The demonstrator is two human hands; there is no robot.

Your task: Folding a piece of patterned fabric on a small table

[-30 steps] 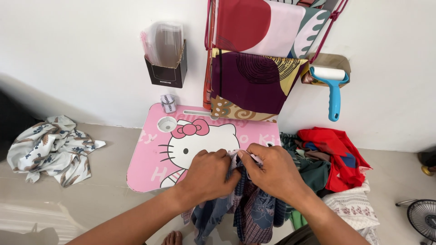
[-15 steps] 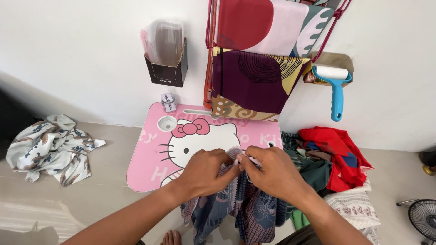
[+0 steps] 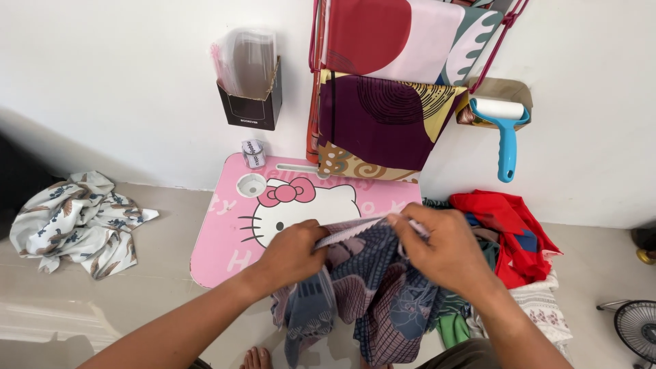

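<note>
A blue-grey patterned cloth [image 3: 369,287] hangs in front of me, held by its top edge. My left hand [image 3: 292,254] pinches that edge on the left and my right hand [image 3: 444,249] pinches it on the right, so the edge is stretched between them. Both hands hover over the near side of a small pink table with a white cartoon cat [image 3: 239,232]. The cloth's lower part drapes down past the table's front edge toward my feet.
A pile of clothes with a red piece [image 3: 502,232] lies right of the table. A crumpled white patterned cloth [image 3: 75,222] lies on the floor at left. On the wall hang folded fabrics [image 3: 383,89], a black holder with plastic bags [image 3: 249,82] and a blue lint roller [image 3: 504,133]. A fan [image 3: 635,328] stands at right.
My hands were close together on the bunched cloth edge. They have moved apart, the right hand going right, and the cloth's top edge is now spread out between them.
</note>
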